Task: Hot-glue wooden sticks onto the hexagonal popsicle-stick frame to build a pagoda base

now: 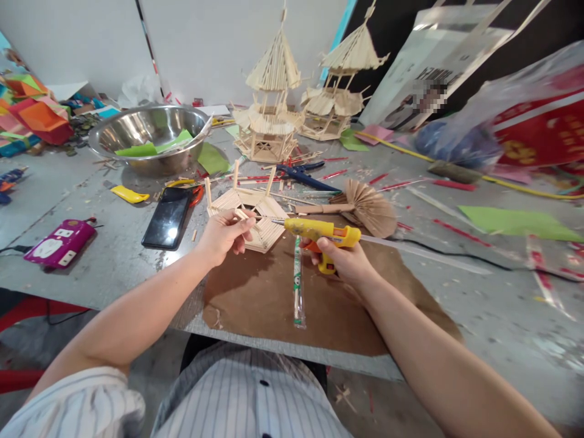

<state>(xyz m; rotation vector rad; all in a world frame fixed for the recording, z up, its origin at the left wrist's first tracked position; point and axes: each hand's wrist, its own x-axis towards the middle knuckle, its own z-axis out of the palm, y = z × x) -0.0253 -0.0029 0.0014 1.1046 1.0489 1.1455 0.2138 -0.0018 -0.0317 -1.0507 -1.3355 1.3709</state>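
My right hand (340,258) grips a yellow hot glue gun (319,232), its nozzle pointing left. A clear glue stick (424,252) trails out of the gun's back. My left hand (225,236) pinches a small wooden stick (244,214) near the nozzle tip. Behind and under that hand sits a many-sided wooden stick base (269,234) with several short upright posts. Part of the base is hidden by my fingers. A wrapped chopstick packet (298,292) lies on the brown paper (255,304) below the gun.
Two stick pagodas (274,73) stand at the back. A steel bowl (103,143), a phone (166,218), a yellow-handled cutter (130,194) and a purple power strip (61,243) are on the left. Blue pliers (305,176) and a folded paper fan (371,207) lie behind the gun.
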